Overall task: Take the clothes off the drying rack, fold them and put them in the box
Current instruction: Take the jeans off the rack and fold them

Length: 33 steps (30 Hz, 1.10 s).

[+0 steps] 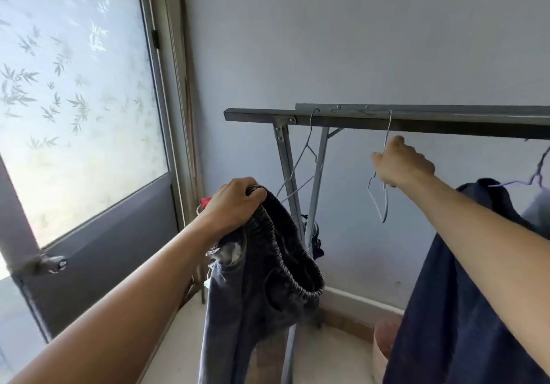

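The left hand [235,202] grips the elastic waistband of a pair of faded jeans [259,288], which hang free in front of the drying rack [416,120]. The right hand [401,162] pinches a bare wire hanger [379,196] hooked over the rack's top rail. A second empty hanger [300,160] hangs further left; a dark garment [446,294] hangs at right.

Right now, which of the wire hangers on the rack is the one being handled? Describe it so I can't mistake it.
Find the grey metal rack bar running across the wall. Two bare wire hangers hook over it; take the right one, the handled hanger, pinched by the right hand. The free hanger to its left hangs untouched by the rack leg, and the purple hanger at far right carries dark clothing.
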Motion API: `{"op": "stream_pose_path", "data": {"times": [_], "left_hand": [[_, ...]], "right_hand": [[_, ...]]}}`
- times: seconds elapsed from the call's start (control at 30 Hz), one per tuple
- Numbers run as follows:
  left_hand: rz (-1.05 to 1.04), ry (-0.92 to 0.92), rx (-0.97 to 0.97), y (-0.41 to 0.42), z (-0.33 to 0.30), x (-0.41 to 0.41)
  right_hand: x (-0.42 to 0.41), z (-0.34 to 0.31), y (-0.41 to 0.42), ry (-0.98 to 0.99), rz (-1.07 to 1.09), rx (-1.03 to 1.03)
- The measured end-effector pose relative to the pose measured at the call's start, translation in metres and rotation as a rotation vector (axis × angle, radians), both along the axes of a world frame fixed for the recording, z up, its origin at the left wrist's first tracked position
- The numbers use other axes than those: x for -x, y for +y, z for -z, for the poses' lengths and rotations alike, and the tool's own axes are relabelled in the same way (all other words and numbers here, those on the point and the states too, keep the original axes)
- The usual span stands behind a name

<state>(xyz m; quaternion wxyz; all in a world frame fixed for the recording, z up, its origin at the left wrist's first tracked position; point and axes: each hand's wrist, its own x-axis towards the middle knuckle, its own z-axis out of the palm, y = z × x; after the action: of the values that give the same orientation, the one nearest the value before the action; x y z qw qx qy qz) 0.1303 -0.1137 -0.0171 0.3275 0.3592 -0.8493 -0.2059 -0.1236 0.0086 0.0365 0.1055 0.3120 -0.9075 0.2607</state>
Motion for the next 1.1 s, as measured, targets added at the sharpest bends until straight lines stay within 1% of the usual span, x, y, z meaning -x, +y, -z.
{"op": "stream_pose_path", "data": {"times": [0.03, 0.07, 0.1, 0.13, 0.17, 0.2, 0.23, 0.3, 0.33, 0.37, 0.47, 0.53, 0.63, 0.7, 0.73, 0.8, 0.83, 0.87, 0.93, 1.03, 1.07, 1.1], "left_hand": [[0.006, 0.007, -0.018, -0.001, 0.001, -0.003], [0.016, 0.017, -0.038, -0.002, 0.002, -0.005], [0.023, 0.026, -0.06, -0.003, 0.003, -0.007], [0.029, 0.038, -0.08, -0.003, 0.005, -0.01], [0.034, 0.053, -0.1, -0.004, 0.006, -0.012], [0.043, 0.073, -0.123, -0.004, 0.007, -0.014], [0.052, 0.097, -0.15, -0.004, 0.008, -0.017], [0.075, 0.145, -0.212, -0.001, 0.009, -0.024], [0.078, 0.162, -0.24, 0.0, 0.01, -0.027], [0.075, 0.178, -0.268, 0.001, 0.011, -0.03], [0.115, 0.267, -0.427, 0.008, 0.011, -0.039], [0.158, 0.322, -0.507, 0.012, 0.009, -0.044], [0.17, 0.374, -0.505, 0.019, 0.005, -0.052], [0.226, 0.412, -0.564, 0.018, 0.007, -0.061], [0.289, 0.418, -0.62, 0.017, 0.009, -0.069], [0.486, 0.37, -0.756, 0.01, 0.014, -0.09], [0.559, 0.307, -0.797, 0.007, 0.017, -0.1], [0.582, 0.244, -0.809, 0.006, 0.021, -0.106], [0.5, 0.197, -0.769, 0.01, 0.028, -0.105], [0.339, 0.276, -0.529, 0.025, 0.033, -0.091], [0.326, 0.321, -0.496, 0.026, 0.033, -0.09], [0.358, 0.348, -0.532, 0.026, 0.031, -0.092]], "right_hand": [[-0.011, 0.003, 0.004, 0.105, -0.01, 0.026], [-0.028, 0.009, 0.008, 0.248, -0.062, 0.135], [-0.05, 0.017, 0.013, 0.406, -0.176, 0.312], [-0.078, 0.027, 0.019, 0.523, -0.341, 0.489], [-0.106, 0.038, 0.023, 0.543, -0.515, 0.565], [-0.132, 0.05, 0.026, 0.47, -0.664, 0.529], [-0.153, 0.063, 0.024, 0.316, -0.748, 0.408], [-0.176, 0.084, 0.015, -0.015, -0.792, 0.116], [-0.179, 0.093, 0.008, -0.133, -0.812, 0.045], [-0.179, 0.097, 0.003, -0.217, -0.844, 0.033], [-0.177, 0.099, -0.013, -0.401, -0.905, 0.161], [-0.174, 0.096, -0.023, -0.483, -0.959, 0.197], [-0.17, 0.089, -0.03, -0.623, -1.06, 0.208], [-0.168, 0.081, -0.028, -0.65, -1.15, 0.214], [-0.167, 0.077, -0.027, -0.649, -1.172, 0.239], [-0.163, 0.07, -0.027, -0.706, -1.186, 0.316], [-0.161, 0.067, -0.028, -0.743, -1.189, 0.353], [-0.159, 0.065, -0.029, -0.765, -1.193, 0.375], [-0.159, 0.063, -0.029, -0.782, -1.225, 0.372], [-0.161, 0.062, -0.026, -0.794, -1.289, 0.35], [-0.158, 0.062, -0.025, -0.812, -1.3, 0.341], [-0.154, 0.06, -0.023, -0.843, -1.306, 0.328]]}}
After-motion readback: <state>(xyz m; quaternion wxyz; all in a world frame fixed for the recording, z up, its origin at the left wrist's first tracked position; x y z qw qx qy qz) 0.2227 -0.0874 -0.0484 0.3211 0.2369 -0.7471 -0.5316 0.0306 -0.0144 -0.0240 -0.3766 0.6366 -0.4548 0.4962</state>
